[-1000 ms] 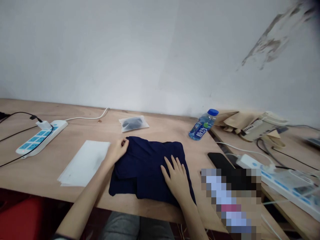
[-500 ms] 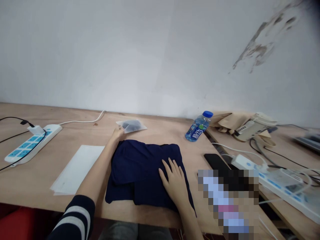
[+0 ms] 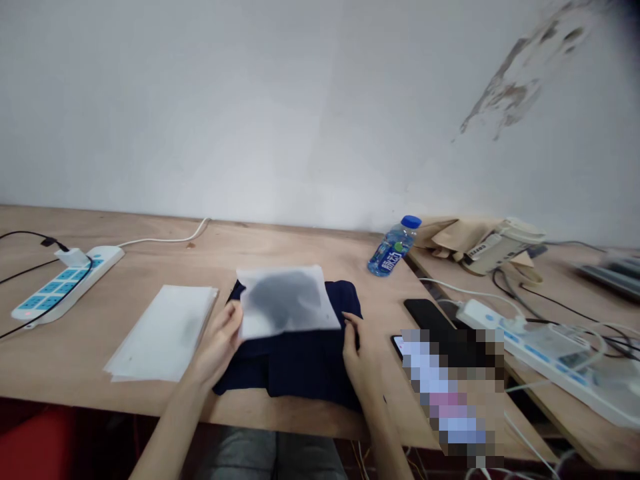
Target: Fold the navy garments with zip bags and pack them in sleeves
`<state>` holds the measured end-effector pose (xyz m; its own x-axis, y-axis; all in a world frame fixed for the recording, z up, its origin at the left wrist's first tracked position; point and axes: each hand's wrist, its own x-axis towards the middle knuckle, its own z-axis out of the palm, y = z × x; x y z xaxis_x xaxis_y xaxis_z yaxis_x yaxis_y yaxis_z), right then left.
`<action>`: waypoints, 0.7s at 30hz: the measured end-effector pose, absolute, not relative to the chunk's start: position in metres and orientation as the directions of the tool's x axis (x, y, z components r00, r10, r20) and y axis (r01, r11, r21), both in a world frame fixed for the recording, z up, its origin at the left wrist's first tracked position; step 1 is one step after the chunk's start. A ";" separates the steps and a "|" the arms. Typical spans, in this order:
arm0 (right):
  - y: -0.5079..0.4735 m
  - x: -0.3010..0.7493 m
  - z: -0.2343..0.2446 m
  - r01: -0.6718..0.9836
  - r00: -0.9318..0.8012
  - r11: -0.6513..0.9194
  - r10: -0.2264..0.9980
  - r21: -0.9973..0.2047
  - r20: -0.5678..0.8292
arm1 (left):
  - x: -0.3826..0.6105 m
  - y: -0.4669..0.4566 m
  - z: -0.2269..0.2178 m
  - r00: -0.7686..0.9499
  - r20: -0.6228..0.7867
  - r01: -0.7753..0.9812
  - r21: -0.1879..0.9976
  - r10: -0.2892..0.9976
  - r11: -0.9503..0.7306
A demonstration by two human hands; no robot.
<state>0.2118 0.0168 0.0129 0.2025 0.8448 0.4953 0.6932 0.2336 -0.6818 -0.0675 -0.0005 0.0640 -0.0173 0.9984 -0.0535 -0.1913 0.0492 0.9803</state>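
My left hand [image 3: 229,327] pinches the left edge of a frosted plastic bag [image 3: 285,303] with something dark inside it. The bag is held over a folded dark navy garment [image 3: 310,367] and covers its upper middle. Beside the bag's right edge, my right hand [image 3: 354,337] has its fingers bent and apart, with nothing visible in them; it is over the garment's right side. Left of the garment lies a stack of frosted plastic bags [image 3: 155,333].
A drink bottle [image 3: 393,250] stands tilted at the table's back right. Phones [image 3: 425,317] lie to the right, partly pixelated. One power strip [image 3: 65,283] is at the left, another [image 3: 555,367] at the right with cables. A paper cup [image 3: 505,247] is farther right.
My left hand has brought the frosted bag from behind the garment to above it. My right hand has lifted off its flat rest and moved to the bag's right edge.
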 end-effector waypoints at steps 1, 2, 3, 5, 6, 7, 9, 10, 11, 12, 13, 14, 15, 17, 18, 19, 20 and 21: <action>0.014 0.214 0.015 0.638 0.263 0.205 0.848 -0.743 0.460 | -0.069 -0.015 0.055 -0.016 -0.071 -0.130 0.989 0.997 0.069; 0.012 0.217 0.017 0.585 0.301 0.178 0.858 -0.791 0.416 | -0.070 -0.026 0.047 -0.071 -0.058 -0.064 0.997 0.996 0.054; 0.009 0.218 0.019 0.542 0.314 0.159 0.872 -0.825 0.375 | -0.072 -0.034 0.041 -0.143 -0.024 0.010 1.000 0.989 0.025; 0.004 0.218 0.025 0.496 0.292 0.141 0.902 -0.857 0.317 | -0.076 -0.042 0.039 -0.276 0.097 0.157 0.986 0.956 -0.055; 0.003 0.217 0.029 0.492 0.276 0.138 0.912 -0.860 0.304 | -0.076 -0.042 0.042 -0.295 0.155 0.225 0.970 0.943 -0.090; 0.003 0.215 0.034 0.496 0.256 0.140 0.919 -0.857 0.299 | -0.076 -0.040 0.049 -0.276 0.202 0.287 0.950 0.940 -0.120; 0.009 0.208 0.044 0.534 0.213 0.128 0.936 -0.836 0.279 | -0.068 -0.030 0.068 -0.152 0.264 0.403 0.896 0.952 -0.184; 0.015 0.205 0.048 0.568 0.191 0.108 0.947 -0.816 0.259 | -0.061 -0.022 0.078 -0.073 0.286 0.467 0.856 0.955 -0.220; 0.022 0.202 0.051 0.605 0.173 0.084 0.957 -0.792 0.234 | -0.051 -0.013 0.087 0.019 0.294 0.528 0.809 0.956 -0.259; 0.031 0.198 0.053 0.640 0.156 0.061 0.966 -0.766 0.207 | -0.040 -0.003 0.094 0.104 0.296 0.584 0.754 0.949 -0.299; 0.040 0.196 0.054 0.666 0.143 0.040 0.973 -0.745 0.181 | -0.028 0.009 0.098 0.160 0.312 0.629 0.699 0.937 -0.340; 0.049 0.193 0.053 0.679 0.135 0.026 0.978 -0.734 0.159 | -0.016 0.020 0.100 0.229 0.292 0.671 0.643 0.928 -0.368; 0.057 0.192 0.052 0.678 0.127 0.020 0.981 -0.734 0.144 | -0.004 0.032 0.100 0.293 0.248 0.712 0.589 0.924 -0.383; 0.069 0.189 0.048 0.661 0.120 0.021 0.984 -0.750 0.133 | 0.016 0.053 0.096 0.320 0.219 0.732 0.560 0.922 -0.388; 0.072 0.188 0.046 0.648 0.115 0.028 0.984 -0.761 0.134 | 0.023 0.061 0.093 0.325 0.210 0.739 0.553 0.922 -0.386; 0.074 0.187 0.045 0.630 0.109 0.044 0.984 -0.775 0.145 | 0.029 0.068 0.090 0.325 0.208 0.739 0.553 0.923 -0.385; 0.073 0.187 0.045 0.608 0.102 0.068 0.981 -0.791 0.163 | 0.033 0.073 0.088 0.329 0.205 0.738 0.553 0.922 -0.386; 0.071 0.187 0.046 0.582 0.096 0.097 0.978 -0.807 0.187 | 0.035 0.077 0.086 0.334 0.203 0.734 0.556 0.920 -0.390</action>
<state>0.1866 0.0712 0.0457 0.0959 0.9777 0.1870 0.5824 0.0972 -0.8071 0.0352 0.0767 0.0865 0.3344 0.9202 0.2035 0.7342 -0.3898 0.5559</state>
